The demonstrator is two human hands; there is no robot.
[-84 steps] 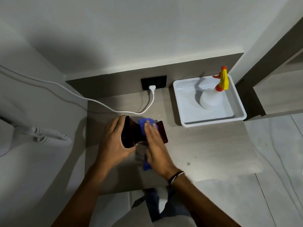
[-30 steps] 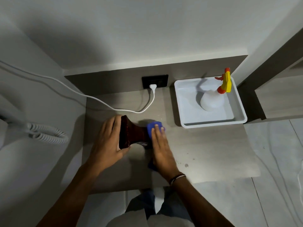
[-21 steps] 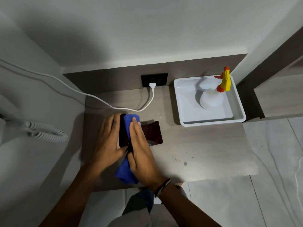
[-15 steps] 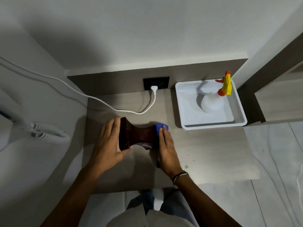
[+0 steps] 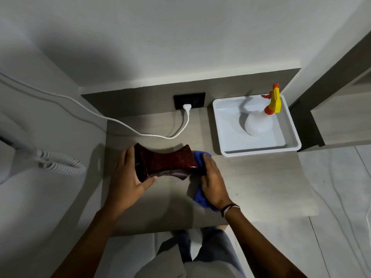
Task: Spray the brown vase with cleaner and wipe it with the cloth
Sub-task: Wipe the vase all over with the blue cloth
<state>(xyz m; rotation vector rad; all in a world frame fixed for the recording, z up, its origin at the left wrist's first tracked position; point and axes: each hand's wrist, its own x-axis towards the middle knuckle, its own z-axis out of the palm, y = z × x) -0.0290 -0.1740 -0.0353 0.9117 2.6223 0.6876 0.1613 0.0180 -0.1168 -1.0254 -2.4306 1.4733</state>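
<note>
Where it lies sideways, vase [image 5: 166, 163] between hands.

Vase [image 5: 166, 164] dark red-brown, speckled; cloth [image 5: 200, 198] blue.

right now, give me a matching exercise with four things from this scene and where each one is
Things:
1. vase
2. cloth
3. spray bottle
4. plug

Places:
A. standing in the white tray
B. in the black wall socket
C. on its side, wide end gripped by the left hand
D. under the right hand, against the vase's right end

Pairs: 1-C, 2-D, 3-A, 4-B
</note>
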